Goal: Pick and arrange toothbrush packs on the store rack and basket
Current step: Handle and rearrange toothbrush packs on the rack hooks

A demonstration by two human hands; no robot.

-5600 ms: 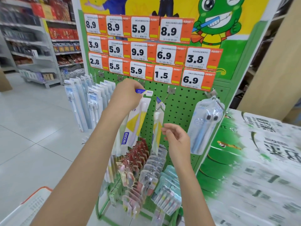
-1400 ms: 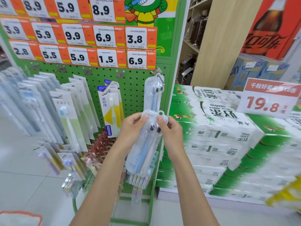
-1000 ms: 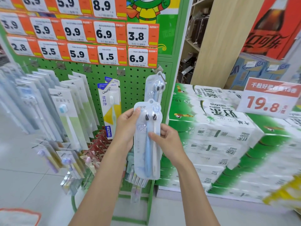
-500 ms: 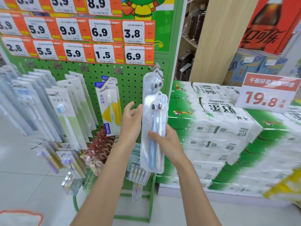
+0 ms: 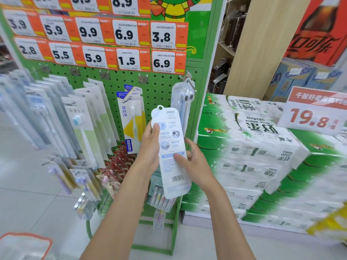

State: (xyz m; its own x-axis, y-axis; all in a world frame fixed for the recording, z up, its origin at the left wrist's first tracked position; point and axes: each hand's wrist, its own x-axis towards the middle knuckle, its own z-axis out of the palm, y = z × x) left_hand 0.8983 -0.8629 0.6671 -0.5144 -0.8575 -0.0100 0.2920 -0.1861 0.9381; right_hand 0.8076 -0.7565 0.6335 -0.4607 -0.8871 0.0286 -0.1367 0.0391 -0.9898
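I hold a white toothbrush pack [image 5: 170, 136] upright in front of the green pegboard rack [image 5: 161, 87], its printed back with the barcode facing me. My left hand [image 5: 150, 147] grips its left edge, thumb on the card. My right hand [image 5: 189, 162] pinches the lower right side, thumb on the blue strip. A matching clear pack [image 5: 183, 102] with dark-headed brushes hangs on the rightmost hook behind it. A yellow and blue pack [image 5: 130, 119] hangs one hook to the left. The orange-rimmed basket [image 5: 24, 246] shows at the bottom left corner.
Rows of pale toothbrush packs [image 5: 78, 119] hang along the rack's left side, with smaller packs [image 5: 116, 166] on lower hooks. Orange price tags [image 5: 129, 34] run across the top. Stacked green and white tissue packs [image 5: 253, 156] with a 19.8 sign [image 5: 313, 113] stand close on the right.
The pack has been turned round: its clear front with the brush heads faced me, now its printed back does. My left hand has closed on its left edge.
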